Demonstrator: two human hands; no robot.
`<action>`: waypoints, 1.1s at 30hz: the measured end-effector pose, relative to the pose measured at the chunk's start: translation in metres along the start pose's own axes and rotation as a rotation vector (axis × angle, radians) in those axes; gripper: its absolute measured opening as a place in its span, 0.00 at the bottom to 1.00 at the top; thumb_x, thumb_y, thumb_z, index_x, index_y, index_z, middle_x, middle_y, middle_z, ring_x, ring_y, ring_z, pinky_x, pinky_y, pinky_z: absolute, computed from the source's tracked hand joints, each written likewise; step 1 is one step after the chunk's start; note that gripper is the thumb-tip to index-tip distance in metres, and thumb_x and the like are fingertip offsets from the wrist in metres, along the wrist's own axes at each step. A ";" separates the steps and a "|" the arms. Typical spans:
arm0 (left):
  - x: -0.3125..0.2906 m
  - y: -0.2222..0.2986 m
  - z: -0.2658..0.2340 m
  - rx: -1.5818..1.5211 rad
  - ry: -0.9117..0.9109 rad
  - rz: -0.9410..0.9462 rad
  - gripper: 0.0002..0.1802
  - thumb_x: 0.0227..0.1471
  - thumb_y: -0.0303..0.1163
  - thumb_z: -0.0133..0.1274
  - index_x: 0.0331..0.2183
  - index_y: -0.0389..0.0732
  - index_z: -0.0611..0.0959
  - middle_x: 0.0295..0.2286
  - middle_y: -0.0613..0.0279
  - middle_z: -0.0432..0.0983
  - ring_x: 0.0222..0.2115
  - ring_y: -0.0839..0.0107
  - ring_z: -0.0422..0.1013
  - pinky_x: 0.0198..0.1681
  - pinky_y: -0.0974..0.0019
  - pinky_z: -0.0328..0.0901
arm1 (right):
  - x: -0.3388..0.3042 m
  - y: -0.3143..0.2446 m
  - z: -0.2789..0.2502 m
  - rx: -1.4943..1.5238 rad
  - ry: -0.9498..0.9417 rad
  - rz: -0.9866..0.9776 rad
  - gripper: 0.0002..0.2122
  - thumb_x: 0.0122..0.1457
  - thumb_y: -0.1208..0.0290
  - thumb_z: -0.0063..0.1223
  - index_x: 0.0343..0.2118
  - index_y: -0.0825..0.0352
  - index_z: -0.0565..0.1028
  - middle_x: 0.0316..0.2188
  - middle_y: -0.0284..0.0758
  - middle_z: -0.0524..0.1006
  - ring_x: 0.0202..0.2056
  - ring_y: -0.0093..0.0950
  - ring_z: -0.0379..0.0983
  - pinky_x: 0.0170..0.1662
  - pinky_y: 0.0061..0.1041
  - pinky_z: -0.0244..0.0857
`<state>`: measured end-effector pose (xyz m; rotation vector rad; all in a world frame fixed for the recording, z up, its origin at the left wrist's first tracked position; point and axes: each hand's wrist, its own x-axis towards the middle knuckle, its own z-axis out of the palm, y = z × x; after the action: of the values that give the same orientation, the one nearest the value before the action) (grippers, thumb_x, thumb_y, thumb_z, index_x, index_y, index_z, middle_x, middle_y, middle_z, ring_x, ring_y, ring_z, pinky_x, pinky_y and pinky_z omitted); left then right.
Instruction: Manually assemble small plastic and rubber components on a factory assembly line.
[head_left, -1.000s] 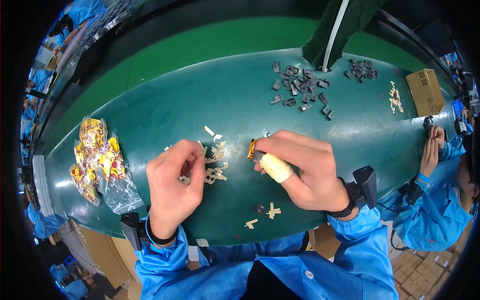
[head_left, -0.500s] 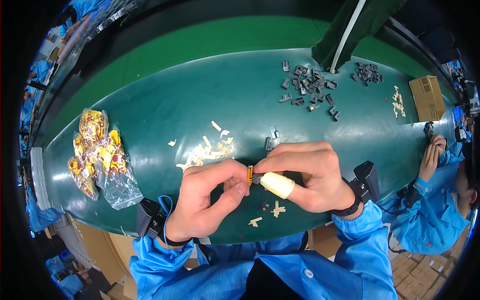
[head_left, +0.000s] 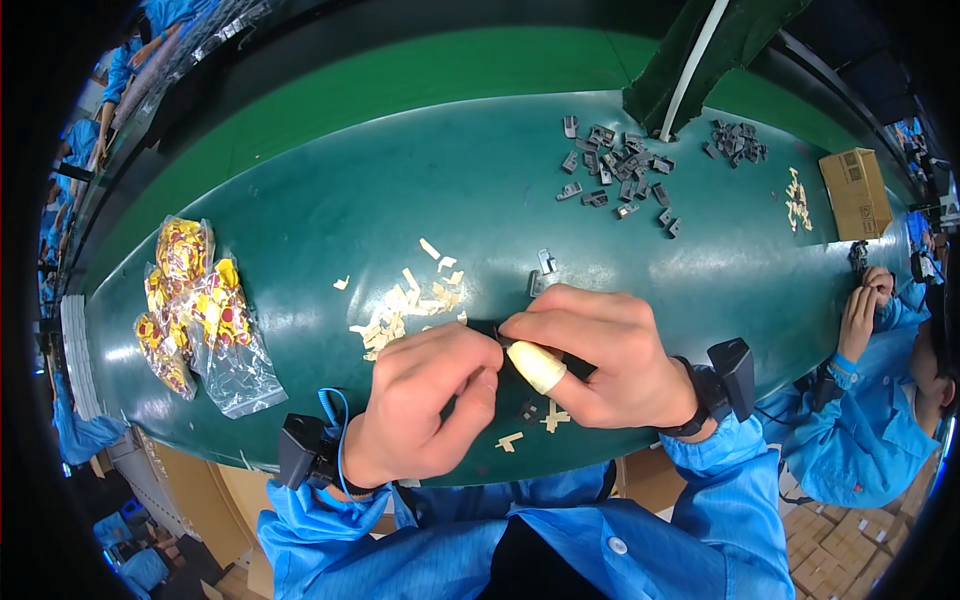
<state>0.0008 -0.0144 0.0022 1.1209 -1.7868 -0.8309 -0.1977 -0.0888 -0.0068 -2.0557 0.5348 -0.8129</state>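
My left hand point(head_left: 425, 405) and my right hand point(head_left: 615, 355) meet above the near part of the green table, fingertips almost touching. A small dark piece point(head_left: 502, 338) shows between them, pinched by the right forefinger and a thumb wearing a cream finger cot point(head_left: 535, 366). The left thumb and forefinger are also pressed together in a pinch, and whatever lies in them is hidden. Just beyond the right hand lie small dark grey plastic parts point(head_left: 540, 282). Cream paper strips point(head_left: 400, 312) are scattered past the left hand, with other strips point(head_left: 553, 418) below the right thumb.
Several dark grey parts point(head_left: 625, 170) form a pile at the far right, beside a green post point(head_left: 680, 75). Plastic bags of yellow-and-red pieces point(head_left: 195, 310) lie at left. A cardboard box point(head_left: 855, 193) stands at right, near a co-worker's hands point(head_left: 862, 310).
Both hands have closed in, and the left fingers have curled and turned over. The small yellow-and-black piece seen between them is now out of sight.
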 end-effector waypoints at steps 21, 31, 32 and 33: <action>-0.006 0.007 0.011 0.158 0.370 0.299 0.12 0.37 0.13 0.65 0.29 0.26 0.81 0.28 0.47 0.78 0.27 0.54 0.76 0.29 0.62 0.72 | 0.001 -0.015 0.002 0.180 0.117 -0.051 0.06 0.52 0.82 0.62 0.33 0.77 0.80 0.29 0.46 0.81 0.30 0.34 0.81 0.33 0.26 0.75; -0.007 0.010 0.011 0.316 0.370 0.447 0.15 0.33 0.15 0.68 0.29 0.26 0.83 0.29 0.46 0.78 0.26 0.58 0.76 0.25 0.66 0.72 | -0.004 -0.013 -0.001 0.954 0.014 0.287 0.08 0.60 0.84 0.54 0.42 0.80 0.75 0.35 0.43 0.79 0.35 0.29 0.80 0.36 0.25 0.76; -0.007 0.009 0.011 0.337 0.356 0.469 0.16 0.33 0.16 0.68 0.30 0.26 0.83 0.30 0.46 0.78 0.27 0.58 0.76 0.25 0.65 0.73 | -0.004 -0.012 -0.002 0.952 0.019 0.289 0.08 0.60 0.84 0.54 0.42 0.80 0.75 0.35 0.43 0.79 0.35 0.29 0.80 0.36 0.25 0.76; -0.007 0.008 0.011 0.359 0.343 0.492 0.17 0.33 0.16 0.68 0.31 0.25 0.83 0.31 0.45 0.78 0.28 0.58 0.76 0.25 0.65 0.73 | -0.004 -0.011 -0.003 0.985 0.010 0.301 0.08 0.60 0.84 0.55 0.41 0.82 0.75 0.35 0.46 0.78 0.33 0.31 0.80 0.35 0.26 0.76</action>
<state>-0.0101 -0.0037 0.0024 0.9093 -1.8372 -0.0225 -0.2019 -0.0821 0.0027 -1.0381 0.3284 -0.7006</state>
